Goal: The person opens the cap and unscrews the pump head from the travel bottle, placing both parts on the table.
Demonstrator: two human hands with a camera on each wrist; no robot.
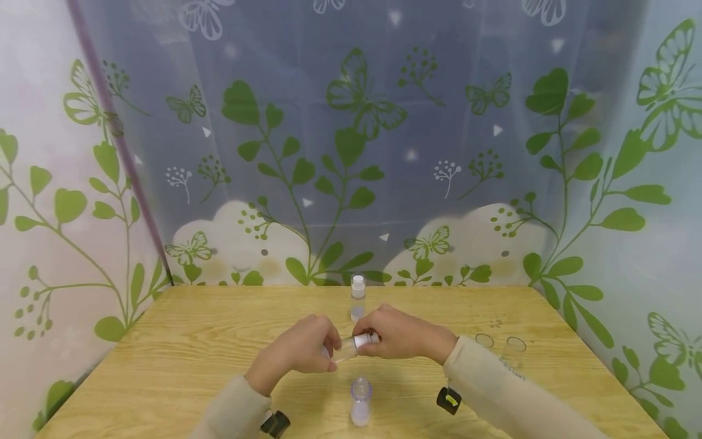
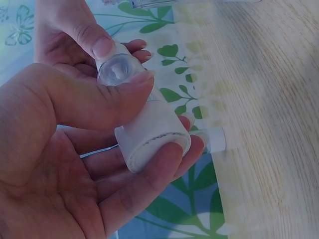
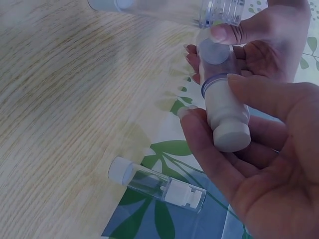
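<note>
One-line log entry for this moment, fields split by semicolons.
left hand: grips bottle base; right hand: grips white top; nearer: threaded-neck bottle; farther: capped bottle

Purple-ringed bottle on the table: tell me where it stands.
In the head view, the purple-ringed bottle stands on the table at bottom centre, on the near side of the clear bottle held by the left hand and right hand.

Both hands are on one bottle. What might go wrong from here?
The held bottle might slip: only the left hand and right hand support it. Dropped, it could tip the upright near bottle. The right sleeve, close to a clear cup in the head view, might knock it.
</note>
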